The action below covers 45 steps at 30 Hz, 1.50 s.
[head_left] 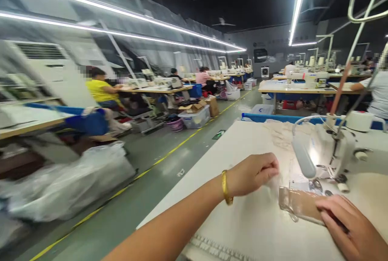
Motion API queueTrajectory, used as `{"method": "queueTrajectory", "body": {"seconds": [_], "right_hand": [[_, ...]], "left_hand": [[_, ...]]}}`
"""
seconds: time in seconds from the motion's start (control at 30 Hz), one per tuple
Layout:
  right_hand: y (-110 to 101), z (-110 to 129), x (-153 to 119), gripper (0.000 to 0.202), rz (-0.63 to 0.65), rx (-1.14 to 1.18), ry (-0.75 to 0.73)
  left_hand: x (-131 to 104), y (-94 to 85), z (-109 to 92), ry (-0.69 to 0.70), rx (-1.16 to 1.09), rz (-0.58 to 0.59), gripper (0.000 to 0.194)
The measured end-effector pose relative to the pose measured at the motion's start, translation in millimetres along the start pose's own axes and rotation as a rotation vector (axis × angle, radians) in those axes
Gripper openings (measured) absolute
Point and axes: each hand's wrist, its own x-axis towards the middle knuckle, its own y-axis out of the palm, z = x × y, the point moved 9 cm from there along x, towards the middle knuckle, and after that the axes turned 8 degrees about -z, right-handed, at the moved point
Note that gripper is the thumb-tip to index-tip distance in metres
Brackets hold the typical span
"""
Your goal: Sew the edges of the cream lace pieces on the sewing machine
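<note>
My left hand [254, 175], with a gold bracelet [224, 188] on its wrist, is closed in a pinch above the white sewing table. A faint, blurred whitish strand or film hangs below its fingers; I cannot make out what it is. My right hand [353, 226] grips the right end of a flat brown piece with a shiny clear covering [303, 202], which lies on the tabletop. Just beyond that piece stands the sewing machine head [336, 143], its needle area [317, 184] close to the piece's far edge.
Crumpled pale fabric [281, 133] lies at the table's far side, by a blue edge [263, 117]. A printed ruler strip [218, 249] runs along the near edge. Left of the table is an aisle with a yellow line [169, 153]. Several people sit at other machines, one in yellow [100, 89].
</note>
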Motion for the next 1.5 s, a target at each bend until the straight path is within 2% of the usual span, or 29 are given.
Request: {"method": "queueTrajectory", "body": {"seconds": [0.03,0.07,0.13,0.2,0.27,0.37,0.5,0.6,0.67,0.8,0.93,1.03,1.3,1.5], "right_hand": [[-2,10,4,0.028,0.054,0.070,0.061],[-3,20,7,0.032,0.110,0.152,0.122],[-4,28,12,0.040,0.178,0.309,0.280],[-6,32,14,0.047,0.193,0.453,0.358],[-6,34,16,0.051,0.193,0.544,0.388],[-3,32,18,0.048,0.182,0.569,0.439],[-2,26,20,0.024,0.133,0.482,0.520],[-3,22,18,0.015,0.097,0.452,0.556],[-4,20,16,0.016,0.081,0.450,0.584],[-8,20,16,0.016,0.072,0.444,0.605],[-6,20,16,0.031,0.080,0.517,0.628],[-6,20,18,0.028,0.058,0.582,0.590],[-12,20,19,0.022,-0.024,0.517,0.572],[-13,23,21,0.022,-0.015,0.534,0.544]], "left_hand": [[-4,18.6,-17,0.060,-0.055,0.139,0.013],[-6,32.8,-30,0.105,-0.091,0.229,0.014],[-6,55.9,-46,0.162,-0.145,0.337,0.016],[2,73.8,-47,0.169,-0.171,0.360,0.019],[11,89.1,-39,0.145,-0.173,0.354,0.023],[18,102.9,-27,0.104,-0.143,0.319,0.025],[19,104.6,-23,0.062,-0.184,0.255,0.023],[18,105.3,-18,-0.037,-0.214,0.232,0.026],[18,108.4,-13,-0.099,-0.213,0.239,0.031],[19,112.0,-10,-0.123,-0.230,0.248,0.039],[18,109.2,-6,-0.171,-0.252,0.241,0.038],[17,106.6,-4,-0.196,-0.269,0.228,0.038],[20,106.9,-5,-0.173,-0.264,0.208,0.043],[18,104.4,-8,-0.146,-0.234,0.206,0.042]]}}
